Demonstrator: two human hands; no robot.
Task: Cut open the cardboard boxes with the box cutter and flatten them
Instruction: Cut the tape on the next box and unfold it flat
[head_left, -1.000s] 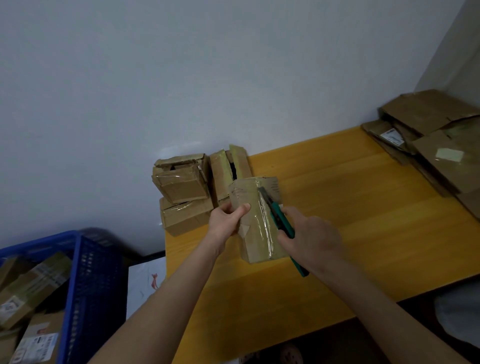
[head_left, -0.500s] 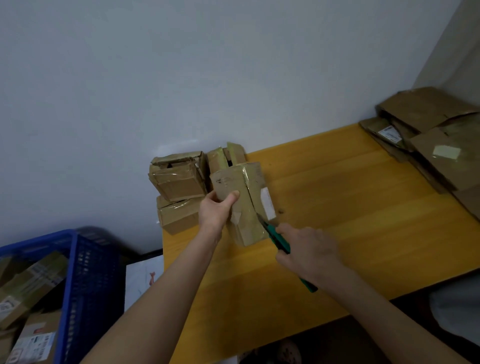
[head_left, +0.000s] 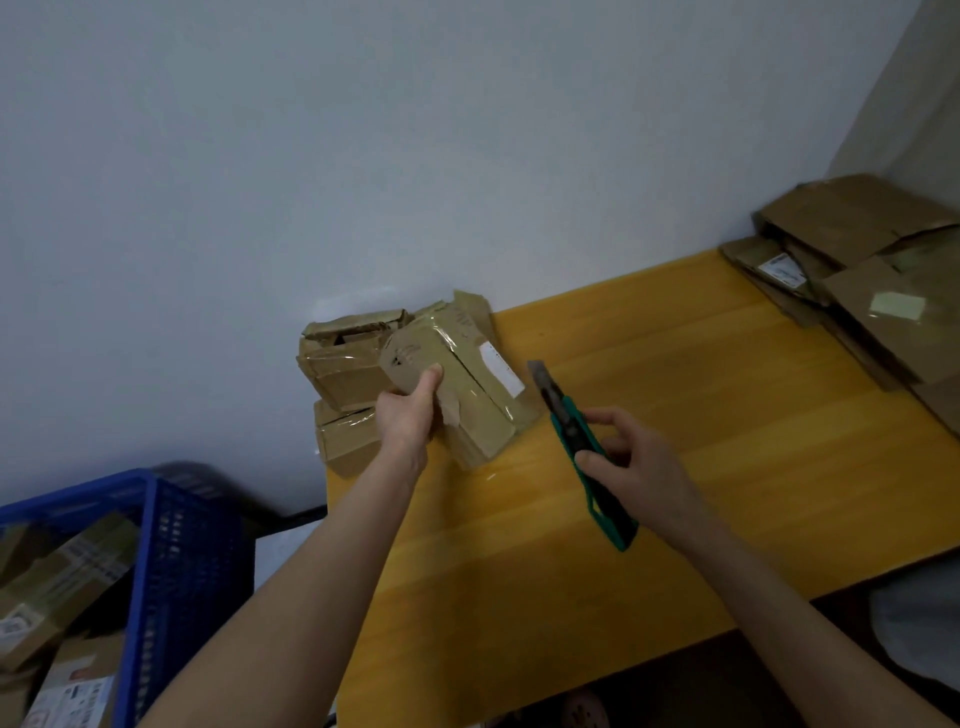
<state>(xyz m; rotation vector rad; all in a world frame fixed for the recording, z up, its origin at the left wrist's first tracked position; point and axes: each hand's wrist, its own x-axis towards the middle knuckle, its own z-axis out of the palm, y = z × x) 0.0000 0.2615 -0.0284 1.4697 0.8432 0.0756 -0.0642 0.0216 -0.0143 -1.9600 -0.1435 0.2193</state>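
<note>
Head view: the left hand (head_left: 402, 421) grips a taped cardboard box (head_left: 467, 384), thumb on its end face, the box tilted against the yellow table (head_left: 675, 415). The right hand (head_left: 639, 462) pinches the green box cutter (head_left: 582, 447) just beside it, lengthwise near-to-far, with the blade (head_left: 540, 376) pointing wallward and clear of the box. This looks like a pause between cuts; next, the blade should meet an uncut tape seam.

A taped box (head_left: 467, 395) with a white label, gripped by the left hand (head_left: 405, 415), tilts near the table's (head_left: 675, 364) back left corner, in front of crumpled boxes (head_left: 343, 364). Just right of it and not touching, the right hand (head_left: 639, 467) holds a green box cutter (head_left: 582, 447), blade out. Flattened boxes (head_left: 857, 270) lie at the back right corner.
</note>
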